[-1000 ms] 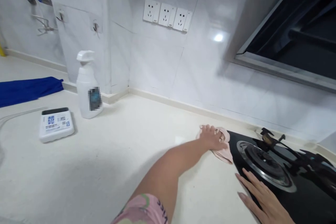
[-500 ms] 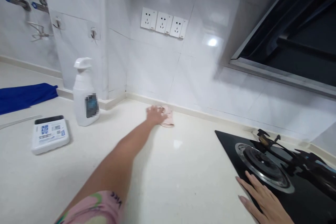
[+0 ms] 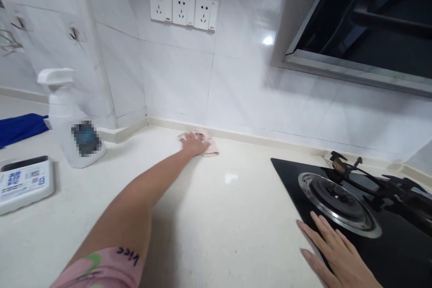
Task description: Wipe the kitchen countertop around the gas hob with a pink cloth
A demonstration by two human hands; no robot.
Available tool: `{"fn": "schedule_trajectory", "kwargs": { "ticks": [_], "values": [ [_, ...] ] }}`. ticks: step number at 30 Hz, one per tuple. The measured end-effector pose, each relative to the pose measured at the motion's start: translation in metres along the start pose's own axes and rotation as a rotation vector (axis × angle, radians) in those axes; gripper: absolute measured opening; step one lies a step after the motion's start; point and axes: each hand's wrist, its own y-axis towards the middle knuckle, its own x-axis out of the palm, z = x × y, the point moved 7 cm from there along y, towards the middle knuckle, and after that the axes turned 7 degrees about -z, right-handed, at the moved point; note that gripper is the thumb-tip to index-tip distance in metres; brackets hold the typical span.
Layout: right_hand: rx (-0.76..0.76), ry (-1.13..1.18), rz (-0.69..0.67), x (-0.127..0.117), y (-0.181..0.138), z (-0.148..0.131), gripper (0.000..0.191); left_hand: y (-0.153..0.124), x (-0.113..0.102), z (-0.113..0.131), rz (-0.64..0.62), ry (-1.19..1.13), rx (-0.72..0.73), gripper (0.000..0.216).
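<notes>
My left hand (image 3: 193, 143) is stretched far out and presses a small pink cloth (image 3: 209, 146) flat on the cream countertop (image 3: 216, 216), close to the base of the tiled back wall. Its fingers lie over the cloth. My right hand (image 3: 332, 252) rests flat with fingers spread on the front left corner of the black glass gas hob (image 3: 398, 252), just in front of the round burner (image 3: 337, 198).
A white spray bottle (image 3: 67, 121) stands at the left by the wall corner, with a white flat box (image 3: 23, 184) in front of it and a blue cloth (image 3: 20, 128) behind. Three wall sockets (image 3: 184, 8) sit above. A dark range hood (image 3: 364, 27) hangs at the upper right.
My left hand has slid the pink cloth leftward along the counter, from the hob's edge to the back wall near the corner. My right hand has stayed on the hob.
</notes>
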Motion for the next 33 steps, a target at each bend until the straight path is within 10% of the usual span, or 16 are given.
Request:
{"fn": "schedule_trajectory", "kwargs": {
  "ticks": [7,12,18,28,33],
  "values": [
    [0.036,0.033,-0.009,-0.011,0.0,-0.008,0.067,-0.069,0.06,0.203,-0.136,-0.053,0.528,0.075],
    [0.041,0.066,0.007,-0.009,-0.001,-0.006,0.072,-0.138,0.08,0.232,-0.218,-0.051,0.788,0.085],
    [-0.038,0.056,0.103,-0.001,0.004,0.003,0.066,-0.117,0.052,0.143,-0.174,-0.041,0.639,0.072],
    [-0.073,0.007,0.096,-0.005,0.0,0.001,0.068,-0.041,-0.054,-0.126,0.129,0.022,-0.088,0.056],
    [-0.072,0.008,0.129,0.004,0.001,0.01,0.066,-0.042,-0.073,-0.2,0.215,0.102,-0.22,0.048]
  ]
}}
